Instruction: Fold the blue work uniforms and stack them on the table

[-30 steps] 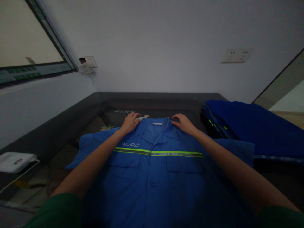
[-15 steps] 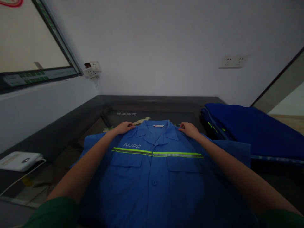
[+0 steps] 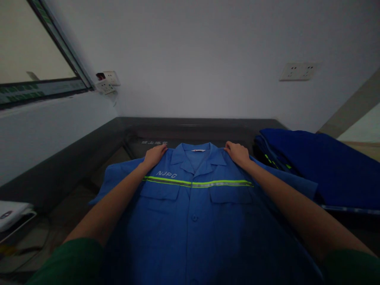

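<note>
A blue short-sleeved work shirt (image 3: pixel 190 202) lies spread out with its front up and its collar away from me. It has NJPC lettering on the chest, a yellow-green and silver reflective band, two flap pockets and a buttoned front. My left hand (image 3: pixel 156 155) is closed on the shirt's shoulder left of the collar. On the other side, my right hand (image 3: pixel 236 152) pinches the opposite shoulder seam. Both forearms lie across the sleeves and partly cover them. The shirt's lower end runs into shadow at the bottom of the view.
Folded dark-blue garments (image 3: pixel 320 162) are stacked at the right. A white device (image 3: pixel 13 213) with a cable sits at the left edge. Behind the shirt, a dark raised table edge (image 3: pixel 196 122) meets the wall. Sockets (image 3: pixel 297 71) are mounted above.
Both hands have moved slightly away from me, drawing the collar and shoulders of the shirt further up the table. The camera view has shifted a little too.
</note>
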`<control>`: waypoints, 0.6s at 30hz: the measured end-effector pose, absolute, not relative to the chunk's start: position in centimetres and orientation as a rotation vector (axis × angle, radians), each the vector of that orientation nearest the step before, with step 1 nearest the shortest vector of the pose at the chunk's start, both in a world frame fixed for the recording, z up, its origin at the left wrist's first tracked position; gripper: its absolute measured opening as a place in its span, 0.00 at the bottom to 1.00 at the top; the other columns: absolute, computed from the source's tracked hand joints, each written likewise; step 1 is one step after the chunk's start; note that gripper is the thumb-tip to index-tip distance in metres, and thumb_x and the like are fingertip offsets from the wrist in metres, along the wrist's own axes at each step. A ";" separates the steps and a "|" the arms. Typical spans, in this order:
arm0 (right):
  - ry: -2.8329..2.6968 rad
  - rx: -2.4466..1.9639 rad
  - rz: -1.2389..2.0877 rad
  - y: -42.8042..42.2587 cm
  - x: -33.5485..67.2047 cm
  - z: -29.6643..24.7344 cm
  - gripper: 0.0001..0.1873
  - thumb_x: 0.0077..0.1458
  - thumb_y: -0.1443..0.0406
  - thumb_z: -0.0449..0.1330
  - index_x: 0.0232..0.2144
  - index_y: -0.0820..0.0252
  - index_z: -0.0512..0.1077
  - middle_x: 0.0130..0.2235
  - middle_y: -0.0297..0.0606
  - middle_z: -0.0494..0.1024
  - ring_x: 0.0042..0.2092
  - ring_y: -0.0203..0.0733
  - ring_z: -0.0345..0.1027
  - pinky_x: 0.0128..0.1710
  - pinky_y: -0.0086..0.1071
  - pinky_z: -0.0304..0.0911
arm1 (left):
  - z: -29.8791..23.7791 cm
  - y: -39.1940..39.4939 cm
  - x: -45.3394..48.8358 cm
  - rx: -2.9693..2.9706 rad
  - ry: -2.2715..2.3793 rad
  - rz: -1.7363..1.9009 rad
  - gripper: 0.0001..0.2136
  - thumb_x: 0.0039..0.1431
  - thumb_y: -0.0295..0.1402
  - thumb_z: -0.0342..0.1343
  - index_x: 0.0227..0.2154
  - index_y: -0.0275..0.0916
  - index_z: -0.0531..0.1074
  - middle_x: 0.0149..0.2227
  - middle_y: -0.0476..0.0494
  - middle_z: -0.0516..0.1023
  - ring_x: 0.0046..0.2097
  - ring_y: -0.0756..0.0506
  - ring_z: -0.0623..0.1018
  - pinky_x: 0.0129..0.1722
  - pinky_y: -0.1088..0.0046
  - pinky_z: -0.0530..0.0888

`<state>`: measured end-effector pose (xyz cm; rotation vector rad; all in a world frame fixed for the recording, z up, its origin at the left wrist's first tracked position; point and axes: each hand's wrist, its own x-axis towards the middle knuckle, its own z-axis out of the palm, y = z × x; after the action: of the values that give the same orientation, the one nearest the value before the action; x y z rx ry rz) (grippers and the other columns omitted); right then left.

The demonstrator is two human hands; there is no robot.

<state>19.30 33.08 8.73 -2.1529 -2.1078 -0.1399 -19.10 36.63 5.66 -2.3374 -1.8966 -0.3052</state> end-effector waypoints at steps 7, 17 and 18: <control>-2.083 -2.177 -0.343 39.1 20.4 9.5 0.15 0.64 0.56 0.48 0.46 0.55 0.68 0.42 0.46 0.78 0.42 0.49 0.73 0.38 0.36 0.62 | 5.9 42.2 -16.2 -2.209 -1.871 -0.265 0.15 0.68 0.41 0.39 0.45 0.44 0.68 0.43 0.41 0.76 0.43 0.41 0.77 0.37 0.71 0.69; -2.116 -2.016 -0.543 41.2 20.8 5.3 0.11 0.62 0.64 0.53 0.44 0.63 0.68 0.48 0.50 0.72 0.50 0.51 0.64 0.43 0.37 0.59 | 5.2 43.4 -16.8 -2.145 -1.830 -0.330 0.11 0.64 0.36 0.46 0.45 0.41 0.69 0.47 0.36 0.72 0.51 0.38 0.70 0.49 0.60 0.65; -2.103 -1.972 -0.556 41.0 20.7 5.4 0.12 0.61 0.64 0.53 0.46 0.63 0.68 0.49 0.51 0.71 0.51 0.52 0.62 0.44 0.39 0.58 | 5.3 43.0 -17.7 -2.144 -1.846 -0.331 0.12 0.64 0.36 0.46 0.46 0.41 0.69 0.47 0.37 0.71 0.52 0.38 0.70 0.49 0.60 0.65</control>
<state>20.69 40.96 5.42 -1.9718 -2.1032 -0.5564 -17.69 42.96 5.32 -2.1438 -1.8463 -0.3312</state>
